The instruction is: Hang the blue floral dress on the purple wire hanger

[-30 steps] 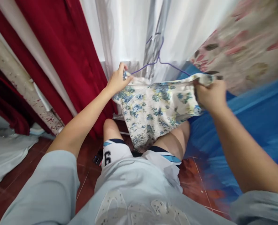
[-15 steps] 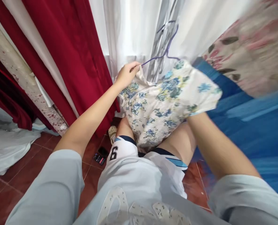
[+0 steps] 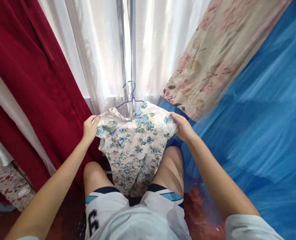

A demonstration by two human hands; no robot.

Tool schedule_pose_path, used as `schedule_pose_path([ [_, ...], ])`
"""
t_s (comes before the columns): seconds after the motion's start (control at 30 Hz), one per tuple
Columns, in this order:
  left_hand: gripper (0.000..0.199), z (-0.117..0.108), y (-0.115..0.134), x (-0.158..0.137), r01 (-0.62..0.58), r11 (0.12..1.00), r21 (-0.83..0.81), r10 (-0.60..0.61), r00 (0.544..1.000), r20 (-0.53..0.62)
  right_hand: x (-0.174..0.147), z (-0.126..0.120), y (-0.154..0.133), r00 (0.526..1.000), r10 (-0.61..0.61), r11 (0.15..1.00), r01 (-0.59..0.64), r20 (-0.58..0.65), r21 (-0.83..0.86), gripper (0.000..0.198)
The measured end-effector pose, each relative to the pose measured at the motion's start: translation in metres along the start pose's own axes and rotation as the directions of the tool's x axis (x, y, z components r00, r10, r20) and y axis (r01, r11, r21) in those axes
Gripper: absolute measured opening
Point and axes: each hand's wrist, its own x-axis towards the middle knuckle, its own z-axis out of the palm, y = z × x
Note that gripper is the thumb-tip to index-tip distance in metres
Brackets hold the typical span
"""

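A white blouse [image 3: 135,146] with blue flowers and short sleeves is spread out over my lap, between my thighs. Inside its neckline sits a purple hanger [image 3: 133,97], its hook pointing away from me. My left hand [image 3: 90,128] pinches the end of the left sleeve. On the other side, my right hand [image 3: 183,126] grips the edge of the right sleeve, thumb on top. The fabric is stretched between both hands, and the hanger's lower part is hidden inside it.
Dark red curtains [image 3: 38,86] hang at the left, white curtains [image 3: 153,43] straight ahead. To the right are a beige flowered cloth [image 3: 200,73] and a large blue fabric [image 3: 258,133]. A dark phone [image 3: 80,228] lies on the red tiled floor, partly cut off by my shorts.
My left hand has gone from the blouse's shoulder by the hanger to the sleeve end. The right hand, earlier hidden under the blouse, now holds the other sleeve. The blouse lies straighter and lower.
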Motion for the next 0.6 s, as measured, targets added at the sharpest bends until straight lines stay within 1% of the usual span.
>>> schedule_pose_path([
  [0.07, 0.027, 0.007, 0.014, -0.003, 0.014, 0.993, -0.115, -0.028, 0.991, -0.127, 0.004, 0.005, -0.022, 1.000, -0.002, 1.000, 0.002, 0.022, -0.028, 0.027],
  [0.13, 0.032, 0.014, 0.034, -0.004, -0.027, 0.978, -0.208, -0.021, 0.973, -0.228, 0.010, 0.013, -0.040, 1.000, -0.014, 1.000, 0.015, -0.024, 0.024, 0.021],
  [0.17, 0.034, 0.017, 0.043, -0.004, -0.063, 0.971, -0.232, 0.001, 0.965, -0.260, 0.012, 0.016, -0.047, 0.997, -0.018, 0.997, 0.023, -0.075, 0.074, 0.019],
  [0.2, 0.037, 0.019, 0.053, -0.004, -0.097, 0.965, -0.242, 0.029, 0.963, -0.269, 0.014, 0.018, -0.052, 0.991, -0.017, 0.992, 0.033, -0.131, 0.123, 0.017],
  [0.23, 0.041, 0.020, 0.062, -0.004, -0.121, 0.964, -0.237, 0.059, 0.966, -0.252, 0.014, 0.019, -0.056, 0.983, -0.016, 0.986, 0.046, -0.182, 0.159, 0.015],
  [0.27, 0.045, 0.021, 0.069, -0.006, -0.138, 0.969, -0.203, 0.092, 0.971, -0.219, 0.012, 0.019, -0.059, 0.975, -0.022, 0.982, 0.063, -0.220, 0.179, 0.014],
  [0.3, 0.050, 0.022, 0.076, -0.008, -0.157, 0.978, -0.135, 0.131, 0.974, -0.184, 0.007, 0.018, -0.060, 0.968, -0.042, 0.979, 0.090, -0.247, 0.183, 0.014],
  [0.37, 0.067, 0.024, 0.086, -0.016, -0.232, 0.969, 0.079, 0.240, 0.964, -0.111, -0.015, 0.019, -0.059, 0.951, -0.126, 0.972, 0.175, -0.283, 0.156, 0.014],
  [0.43, 0.085, 0.028, 0.094, -0.027, -0.342, 0.898, 0.278, 0.364, 0.931, -0.030, -0.051, 0.026, -0.054, 0.925, -0.230, 0.958, 0.270, -0.301, 0.099, 0.015],
  [0.47, 0.093, 0.032, 0.097, -0.033, -0.398, 0.857, 0.328, 0.417, 0.909, 0.016, -0.072, 0.033, -0.052, 0.917, -0.269, 0.952, 0.299, -0.296, 0.061, 0.015],
  [0.5, 0.100, 0.036, 0.099, -0.038, -0.448, 0.825, 0.344, 0.456, 0.888, 0.062, -0.095, 0.041, -0.049, 0.913, -0.308, 0.947, 0.322, -0.268, 0.011, 0.016],
  [0.53, 0.103, 0.040, 0.100, -0.043, -0.484, 0.807, 0.337, 0.482, 0.871, 0.097, -0.117, 0.051, -0.048, 0.911, -0.357, 0.934, 0.350, -0.206, -0.070, 0.017],
  [0.57, 0.103, 0.045, 0.101, -0.047, -0.506, 0.802, 0.318, 0.498, 0.860, 0.112, -0.137, 0.061, -0.047, 0.913, -0.401, 0.907, 0.384, -0.078, -0.174, 0.018],
  [0.6, 0.097, 0.049, 0.101, -0.051, -0.515, 0.807, 0.289, 0.506, 0.855, 0.112, -0.154, 0.070, -0.048, 0.906, -0.413, 0.869, 0.424, 0.097, -0.256, 0.017],
])
